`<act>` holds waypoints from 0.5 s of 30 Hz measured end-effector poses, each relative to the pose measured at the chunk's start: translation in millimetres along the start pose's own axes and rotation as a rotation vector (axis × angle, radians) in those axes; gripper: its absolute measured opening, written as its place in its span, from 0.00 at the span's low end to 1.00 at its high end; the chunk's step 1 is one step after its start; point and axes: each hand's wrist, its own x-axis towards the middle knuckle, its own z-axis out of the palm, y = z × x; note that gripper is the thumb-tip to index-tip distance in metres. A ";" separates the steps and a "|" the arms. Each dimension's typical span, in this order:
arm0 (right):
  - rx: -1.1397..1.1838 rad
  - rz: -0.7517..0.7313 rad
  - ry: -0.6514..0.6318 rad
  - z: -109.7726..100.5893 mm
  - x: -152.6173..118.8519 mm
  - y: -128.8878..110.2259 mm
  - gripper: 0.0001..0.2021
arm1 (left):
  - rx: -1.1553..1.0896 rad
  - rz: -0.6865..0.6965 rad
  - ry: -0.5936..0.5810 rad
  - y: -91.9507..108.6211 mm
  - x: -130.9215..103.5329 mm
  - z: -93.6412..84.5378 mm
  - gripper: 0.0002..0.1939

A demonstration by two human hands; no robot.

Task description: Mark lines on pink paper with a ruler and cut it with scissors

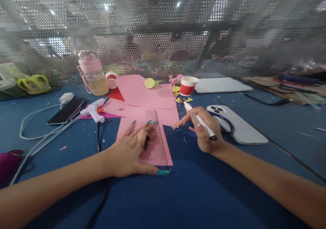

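Note:
My left hand (131, 151) lies spread over a clear plastic ruler (163, 149), pressing it onto a sheet of pink paper (121, 126). Its thumb reaches the near end of the ruler. A small dark thing beneath its fingers is partly covered, and I cannot tell what it is. My right hand (207, 130) is closed around a white marker (200, 118) with a black end. The marker slants with its tip pointing up and away, clear of the paper.
Larger pink sheets (152, 98) lie behind. A glue gun (93, 110), a dark phone (66, 111) and a bottle (92, 74) stand left. Rightward are a red-white paper cup (188, 85), a white phone (246, 128) and a dark blue loop (225, 121). A perforated metal screen (163, 28) rises behind.

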 end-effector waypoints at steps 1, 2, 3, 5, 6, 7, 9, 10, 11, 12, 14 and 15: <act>-0.002 -0.003 0.001 0.2 -0.2 0.6 0.16 | 0.007 -0.003 -0.005 -0.1 -0.1 0.1 0.44; -0.003 -0.005 0.002 0.4 -0.4 1.2 0.16 | 0.012 -0.006 -0.009 -0.3 -0.1 0.2 0.44; 0.000 -0.004 -0.001 0.5 -0.7 1.8 0.16 | 0.014 -0.007 -0.010 -0.5 -0.1 0.4 0.44; 0.007 0.004 -0.006 0.4 -1.0 2.6 0.15 | 0.016 0.000 -0.009 -0.7 0.2 0.9 0.43; 0.010 0.006 -0.008 0.2 -1.2 2.9 0.15 | 0.017 0.004 -0.009 -0.7 0.4 1.0 0.43; 0.011 0.008 -0.007 0.1 -1.3 3.1 0.15 | 0.016 0.006 -0.009 -0.6 0.6 1.1 0.43; 0.013 0.005 -0.004 -0.1 -1.4 3.5 0.15 | 0.014 0.001 -0.007 -0.3 0.9 1.0 0.43; 0.012 0.003 -0.002 -0.2 -1.4 3.7 0.15 | 0.012 -0.001 -0.006 -0.1 0.9 0.9 0.44; 0.012 0.002 -0.002 -0.1 -1.5 3.9 0.16 | 0.009 -0.002 -0.005 0.1 0.8 0.7 0.44; 0.014 0.002 -0.002 0.0 -1.6 4.1 0.16 | 0.007 -0.003 -0.003 0.2 0.7 0.5 0.44; 0.015 0.002 -0.001 0.3 -1.7 4.2 0.15 | 0.001 -0.003 -0.003 0.3 0.5 0.2 0.43; 0.015 0.001 0.000 0.4 -1.7 4.2 0.15 | -0.001 -0.004 -0.002 0.3 0.4 0.2 0.43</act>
